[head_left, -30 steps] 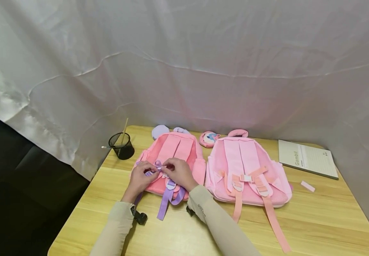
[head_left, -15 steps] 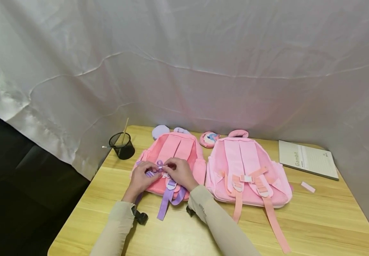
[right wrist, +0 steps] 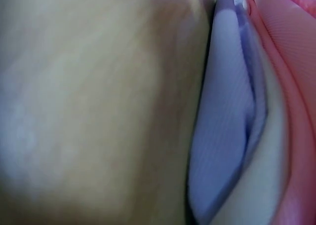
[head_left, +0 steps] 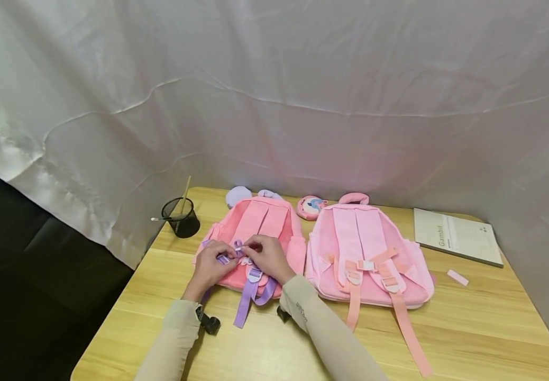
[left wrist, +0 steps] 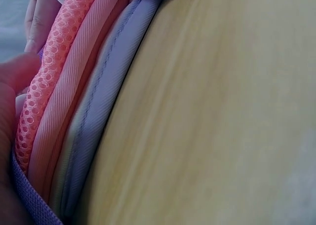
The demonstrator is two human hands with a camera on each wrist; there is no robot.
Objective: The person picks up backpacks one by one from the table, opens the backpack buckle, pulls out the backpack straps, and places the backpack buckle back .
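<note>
Left hand (head_left: 211, 266), right hand (head_left: 270, 259): pinching purple webbing (head_left: 223, 259); mesh cup (head_left: 188, 226): two thin sticks (head_left: 187, 187) inside

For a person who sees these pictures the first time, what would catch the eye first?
Probably the coral backpack and the paler pink backpack, lying side by side on the wooden table, left and right in the head view. Next, perhaps the left grip and the right grip, both holding purple webbing over the coral backpack.

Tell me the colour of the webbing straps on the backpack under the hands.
The webbing straps are purple, clearest in the head view.
</note>
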